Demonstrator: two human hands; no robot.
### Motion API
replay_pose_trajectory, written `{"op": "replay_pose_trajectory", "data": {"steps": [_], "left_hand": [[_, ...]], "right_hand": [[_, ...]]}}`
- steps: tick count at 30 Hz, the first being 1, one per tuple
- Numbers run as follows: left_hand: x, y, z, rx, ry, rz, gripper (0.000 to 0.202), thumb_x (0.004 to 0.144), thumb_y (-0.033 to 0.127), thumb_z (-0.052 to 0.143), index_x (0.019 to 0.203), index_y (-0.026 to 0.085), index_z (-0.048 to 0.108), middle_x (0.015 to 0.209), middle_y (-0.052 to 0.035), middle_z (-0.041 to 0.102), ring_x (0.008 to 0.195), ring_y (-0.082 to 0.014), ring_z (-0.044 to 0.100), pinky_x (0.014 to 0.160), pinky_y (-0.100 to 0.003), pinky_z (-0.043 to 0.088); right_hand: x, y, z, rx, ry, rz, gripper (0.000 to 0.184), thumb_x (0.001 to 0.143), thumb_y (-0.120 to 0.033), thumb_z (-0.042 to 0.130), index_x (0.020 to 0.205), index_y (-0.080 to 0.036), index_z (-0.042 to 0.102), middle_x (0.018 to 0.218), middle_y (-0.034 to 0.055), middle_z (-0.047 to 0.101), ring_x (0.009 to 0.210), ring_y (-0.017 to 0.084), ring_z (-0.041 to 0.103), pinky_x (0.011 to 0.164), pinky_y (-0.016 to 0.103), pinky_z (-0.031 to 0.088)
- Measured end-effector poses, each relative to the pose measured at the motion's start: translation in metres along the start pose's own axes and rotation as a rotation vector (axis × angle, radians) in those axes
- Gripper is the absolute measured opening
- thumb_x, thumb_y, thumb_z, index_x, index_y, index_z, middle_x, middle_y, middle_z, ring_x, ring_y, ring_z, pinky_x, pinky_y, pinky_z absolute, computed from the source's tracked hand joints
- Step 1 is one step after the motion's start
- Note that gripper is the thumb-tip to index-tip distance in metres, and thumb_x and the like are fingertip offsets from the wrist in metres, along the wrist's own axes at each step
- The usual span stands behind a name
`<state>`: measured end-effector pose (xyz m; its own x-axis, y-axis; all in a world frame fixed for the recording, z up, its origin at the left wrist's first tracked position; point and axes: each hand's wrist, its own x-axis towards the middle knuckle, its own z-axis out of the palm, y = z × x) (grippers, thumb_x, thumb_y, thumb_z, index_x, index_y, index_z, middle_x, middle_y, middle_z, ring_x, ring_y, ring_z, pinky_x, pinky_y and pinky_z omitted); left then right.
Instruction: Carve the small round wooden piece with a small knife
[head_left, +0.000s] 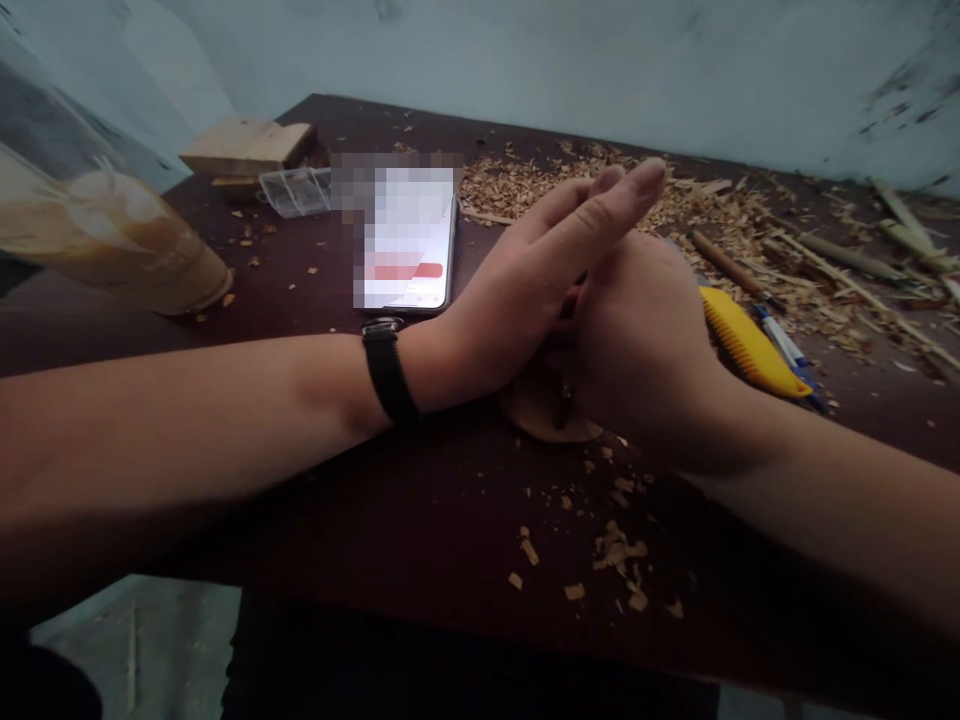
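My left hand (544, 255), with a black band on its wrist, leans against my right hand (649, 330), its thumb stretched over the top of it. The other left fingers are pressed together and partly hidden. My right hand is curled with its back toward me, so its fingers and whatever they hold are out of sight. Below both hands a thin, rounded piece of wood (544, 412) shows at the tabletop. A small dark, shiny part, perhaps of a tool, shows just above the wood between my hands; its kind cannot be made out.
A lit phone (411, 240) lies beyond my left wrist, near a clear compartment box (296, 190) and a wooden block (247, 147). At left a bagged drink cup (150, 245) leans. Wood shavings (510, 185), a yellow-handled tool (754, 345) and a pen (784, 340) lie at right.
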<state>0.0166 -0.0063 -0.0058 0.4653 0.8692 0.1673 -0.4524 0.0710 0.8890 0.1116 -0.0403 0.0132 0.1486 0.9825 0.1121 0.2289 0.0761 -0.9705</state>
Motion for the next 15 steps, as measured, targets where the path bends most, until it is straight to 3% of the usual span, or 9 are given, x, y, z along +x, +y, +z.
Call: {"op": "replay_pose_trajectory", "data": {"steps": [3,8,12,15], "left_hand": [[0.0023,-0.0025,0.0009,-0.065,-0.03,0.06,0.032,0.113,0.049,0.071,0.101,0.02,0.078,0.091,-0.0003,0.075,0.082,-0.0101,0.076,0.075,-0.02,0.063],[-0.0004,0.0035,0.0021,-0.11,-0.089,0.005,0.03,0.117,0.032,0.067,0.094,0.019,0.08,0.089,0.0017,0.076,0.085,-0.0066,0.078,0.084,-0.018,0.066],[-0.0014,0.007,0.0001,-0.088,-0.085,-0.014,0.036,0.118,0.031,0.066,0.086,0.018,0.076,0.084,0.0024,0.073,0.089,-0.0052,0.079,0.095,-0.018,0.067],[-0.0007,0.003,-0.0023,-0.026,-0.042,0.018,0.028,0.115,0.036,0.07,0.096,0.019,0.081,0.094,0.002,0.076,0.111,-0.0119,0.084,0.095,-0.019,0.065]], "right_hand": [[-0.0048,0.0011,-0.0009,0.013,0.007,-0.033,0.035,0.115,-0.027,0.051,0.08,-0.026,0.051,0.079,-0.001,0.063,0.07,0.013,0.061,0.065,0.024,0.056],[-0.006,-0.002,-0.0018,-0.022,0.05,-0.102,0.041,0.118,-0.033,0.053,0.077,-0.026,0.053,0.079,-0.001,0.062,0.077,0.013,0.059,0.074,0.023,0.058],[-0.0045,-0.006,-0.0004,-0.04,0.034,-0.087,0.041,0.116,-0.017,0.051,0.077,-0.026,0.048,0.083,0.0004,0.065,0.086,0.013,0.066,0.074,0.019,0.057],[-0.0037,-0.0074,0.0007,-0.075,0.024,-0.068,0.043,0.114,-0.009,0.047,0.075,-0.026,0.046,0.087,0.002,0.068,0.09,0.014,0.068,0.074,0.018,0.056]]}}
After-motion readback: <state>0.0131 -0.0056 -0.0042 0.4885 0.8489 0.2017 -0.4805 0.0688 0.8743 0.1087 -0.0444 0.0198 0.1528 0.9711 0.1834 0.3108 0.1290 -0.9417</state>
